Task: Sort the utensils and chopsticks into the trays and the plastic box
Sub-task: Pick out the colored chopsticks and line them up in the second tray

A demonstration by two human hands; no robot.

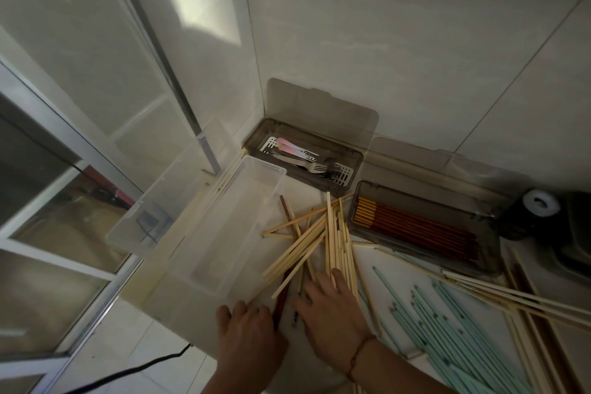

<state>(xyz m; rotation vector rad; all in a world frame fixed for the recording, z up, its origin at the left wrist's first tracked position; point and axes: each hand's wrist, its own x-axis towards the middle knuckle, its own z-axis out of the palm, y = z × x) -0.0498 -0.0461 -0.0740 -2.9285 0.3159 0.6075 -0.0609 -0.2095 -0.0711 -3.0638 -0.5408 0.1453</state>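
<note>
A loose pile of pale bamboo chopsticks [323,240] lies fanned on the white counter. My right hand [332,307] rests flat on the near ends of the pile, fingers spread. My left hand [248,326] lies beside it, fingers curled near a dark red chopstick [281,301] at the counter edge. A clear plastic box [236,227] stands open left of the pile, with a few pale chopsticks along its far wall. A smoky tray [355,166] in the corner holds forks and spoons. A second smoky tray [425,227] holds red-brown chopsticks.
Several mint-green chopsticks [447,320] and more pale ones lie at the right. The clear box's lid [160,201] hangs open over the counter's left edge. A dark roll [531,211] sits at far right. A black cable [128,371] runs across the floor below.
</note>
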